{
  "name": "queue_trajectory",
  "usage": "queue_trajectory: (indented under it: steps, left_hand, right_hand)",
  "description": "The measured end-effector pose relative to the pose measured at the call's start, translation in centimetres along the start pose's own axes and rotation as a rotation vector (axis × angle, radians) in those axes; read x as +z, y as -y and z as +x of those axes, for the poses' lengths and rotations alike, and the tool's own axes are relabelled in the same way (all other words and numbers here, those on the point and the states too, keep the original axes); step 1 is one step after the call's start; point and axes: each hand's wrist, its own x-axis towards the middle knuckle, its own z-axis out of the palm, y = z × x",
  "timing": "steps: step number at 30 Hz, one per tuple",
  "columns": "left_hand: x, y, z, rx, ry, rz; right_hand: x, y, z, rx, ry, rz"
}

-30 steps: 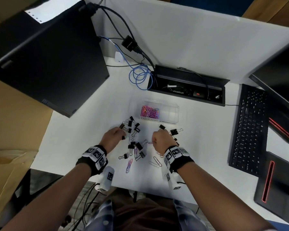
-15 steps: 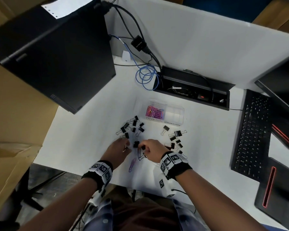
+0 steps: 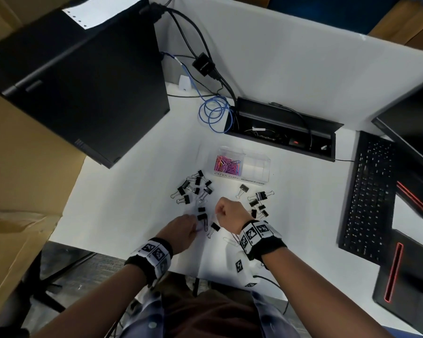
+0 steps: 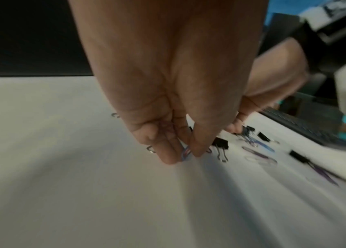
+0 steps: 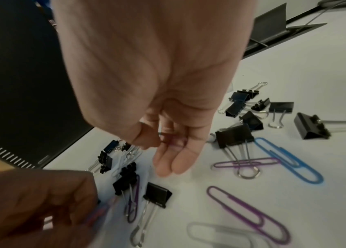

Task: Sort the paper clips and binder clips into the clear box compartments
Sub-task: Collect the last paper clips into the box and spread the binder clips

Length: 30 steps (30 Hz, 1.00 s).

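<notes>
The left hand (image 4: 163, 107) pinched a paper clip (image 4: 186, 153) off the white desk (image 3: 122, 203), while the right hand (image 5: 159, 94) pinched another thin clip (colour unclear) above the black binder clips (image 5: 234, 136). The clear box (image 3: 242, 167) sat further back, paper clips filling its left compartment. A clean lift would spare the tangled neighbours.
</notes>
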Motion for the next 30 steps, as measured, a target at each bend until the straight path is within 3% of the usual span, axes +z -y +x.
queue_trajectory:
  steps: [3,12,14,17,20,26,30]
  left_hand:
    - [-0.8,0.6,0.0,-0.071,-0.01,-0.214]
    - [-1.2,-0.8,1.4,-0.132,-0.138,-0.433]
    - [-1.2,-1.3,1.7,-0.061,-0.12,-0.334]
    - [-1.1,-1.1,2.1,0.13,-0.038,0.056]
    - [-1.1,-0.7,2.5,0.2,-0.051,0.28]
    - [-1.0,-0.2,3.0,0.264,-0.076,0.407]
    - [-1.2,-0.1,3.3,0.212,-0.054,0.222]
  right_hand:
    - [0.2,-0.2,-0.2,-0.003,0.051,-0.056]
    - [-1.3,-3.3,-0.8,-0.052,0.144,-0.401]
    - [-1.2,-4.1,-0.9,-0.062,0.091,-0.375]
    - [-1.0,-4.6,-1.2,-0.052,0.008,-0.289]
    - [-1.2,-4.8,-1.7,0.006,-0.055,-0.245]
    - [-0.1,-5.1,-0.9,0.039,-0.055,-0.276]
    - [-0.1,-4.7,-0.9,0.051,-0.105,-0.169]
